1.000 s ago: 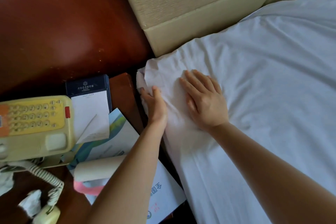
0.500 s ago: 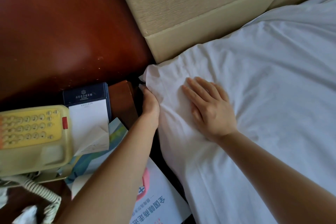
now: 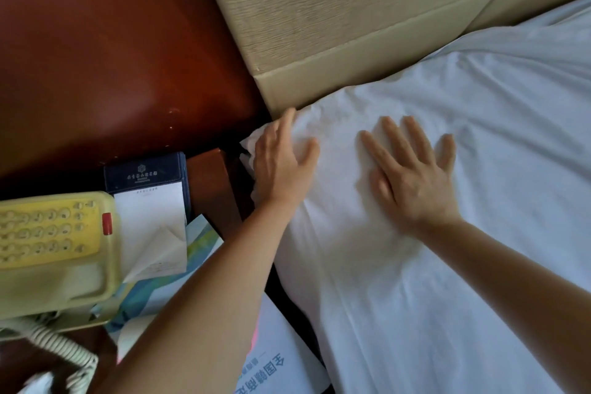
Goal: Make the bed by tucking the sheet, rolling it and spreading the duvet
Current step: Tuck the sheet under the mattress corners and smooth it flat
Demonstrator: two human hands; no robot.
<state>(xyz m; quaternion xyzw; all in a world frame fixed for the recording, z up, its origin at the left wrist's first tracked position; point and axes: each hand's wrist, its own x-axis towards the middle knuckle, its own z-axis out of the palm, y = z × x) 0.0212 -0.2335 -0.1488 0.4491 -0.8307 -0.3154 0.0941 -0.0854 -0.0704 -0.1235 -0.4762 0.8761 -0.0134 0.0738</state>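
Up at the head corner, tight against the beige padded headboard [image 3: 335, 25], the thin white cotton sheet [image 3: 447, 265] lies spread out, a crumpled bit poking out at the edge. The left hand [image 3: 281, 166] on that corner and the right hand [image 3: 412, 176] beside it both lie flat, fingers straight, pinching nothing. It's soft, light, floppy stuff that bunches easily, so I'd grab that loose wad to tuck.
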